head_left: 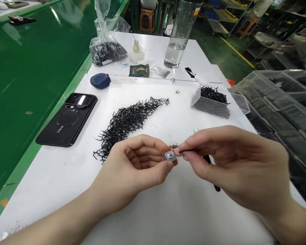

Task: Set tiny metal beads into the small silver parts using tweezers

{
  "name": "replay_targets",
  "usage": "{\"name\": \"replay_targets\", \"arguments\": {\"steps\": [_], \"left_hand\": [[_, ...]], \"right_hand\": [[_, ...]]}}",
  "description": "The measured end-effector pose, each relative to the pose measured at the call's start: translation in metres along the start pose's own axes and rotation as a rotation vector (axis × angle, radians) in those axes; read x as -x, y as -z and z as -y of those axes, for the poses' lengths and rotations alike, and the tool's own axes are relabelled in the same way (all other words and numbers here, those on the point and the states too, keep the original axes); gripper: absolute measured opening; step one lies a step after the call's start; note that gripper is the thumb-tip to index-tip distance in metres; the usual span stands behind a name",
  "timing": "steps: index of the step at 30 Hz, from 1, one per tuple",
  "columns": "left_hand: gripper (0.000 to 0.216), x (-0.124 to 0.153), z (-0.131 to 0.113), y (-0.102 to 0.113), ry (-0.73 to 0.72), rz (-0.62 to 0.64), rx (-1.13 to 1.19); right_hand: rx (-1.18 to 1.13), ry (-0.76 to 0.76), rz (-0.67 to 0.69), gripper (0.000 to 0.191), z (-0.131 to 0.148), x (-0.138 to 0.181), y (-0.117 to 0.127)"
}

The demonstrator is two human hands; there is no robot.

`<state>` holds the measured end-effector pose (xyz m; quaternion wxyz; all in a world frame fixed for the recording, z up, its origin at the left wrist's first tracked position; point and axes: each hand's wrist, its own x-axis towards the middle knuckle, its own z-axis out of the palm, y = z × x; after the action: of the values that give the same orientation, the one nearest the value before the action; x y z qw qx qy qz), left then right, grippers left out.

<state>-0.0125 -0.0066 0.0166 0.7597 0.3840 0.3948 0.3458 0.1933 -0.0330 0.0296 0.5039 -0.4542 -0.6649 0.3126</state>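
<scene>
Between the thumb and fingers of my left hand (140,163) is a small silvery metal part (170,156) with a dark spot in its face. My right hand (232,163) pinches a thin black bent piece (186,150), its tip close to the metal part; whether they touch I cannot tell. Beyond my left hand lies a long heap of black bent pieces (127,119). A dark slim tool (216,188) is mostly hidden under my right hand. Tiny brownish crumbs (173,146) lie on the white table behind my fingertips.
A black phone (67,119) and a blue case (100,81) lie at left. A clear tray (211,107) of black pieces stands at right, beside stacked clear bins (277,98). Farther back are a water-filled clear vessel (177,51), a small bottle (136,47) and a plastic bag (105,51).
</scene>
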Motion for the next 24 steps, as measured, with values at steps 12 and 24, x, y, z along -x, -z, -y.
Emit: {"name": "replay_targets", "arguments": {"steps": [12,24], "left_hand": [[0.020,-0.0028,0.0024,0.0043,-0.013,0.050,0.037],[0.020,0.0000,0.0020,0.0049,-0.030,-0.002,-0.070]], "right_hand": [[0.096,0.161,-0.096,0.048,0.0013,0.0042,-0.0040],[0.180,0.197,-0.089,0.046,0.0015,0.0035,-0.0018]]}}
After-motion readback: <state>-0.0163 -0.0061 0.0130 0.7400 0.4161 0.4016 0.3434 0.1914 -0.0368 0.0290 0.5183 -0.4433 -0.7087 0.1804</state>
